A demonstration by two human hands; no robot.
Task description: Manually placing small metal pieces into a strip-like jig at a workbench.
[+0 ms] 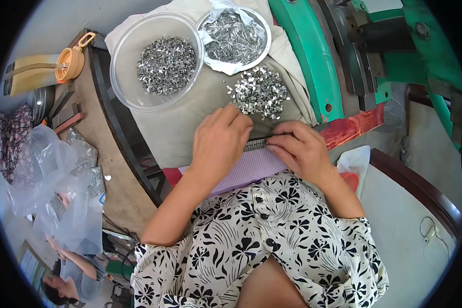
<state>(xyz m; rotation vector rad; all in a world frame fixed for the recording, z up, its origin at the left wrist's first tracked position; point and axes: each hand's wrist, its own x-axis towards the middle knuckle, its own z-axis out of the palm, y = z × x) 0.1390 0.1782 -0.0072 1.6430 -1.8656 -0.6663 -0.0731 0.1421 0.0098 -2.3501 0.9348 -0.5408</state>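
My left hand (219, 136) is bent over the near-left edge of a pile of small shiny metal pieces (262, 91). Its fingers are curled together, and their tips are hidden. My right hand (302, 149) has its thumb and fingers pinched at the right end of a narrow dark strip with a row of small metal parts (254, 145). Whatever sits in that pinch is too small to make out. The strip lies between both hands, along the far edge of a lilac checked cloth (254, 167).
Beyond my left hand stand a clear round tub (123, 77) of small metal pieces and a white bowl (266, 49) of thin metal pins. A green machine (308, 56) rises at right. Plastic bags (77, 220) and an orange round container (70, 62) lie left. Another person (79, 274) is lower left.
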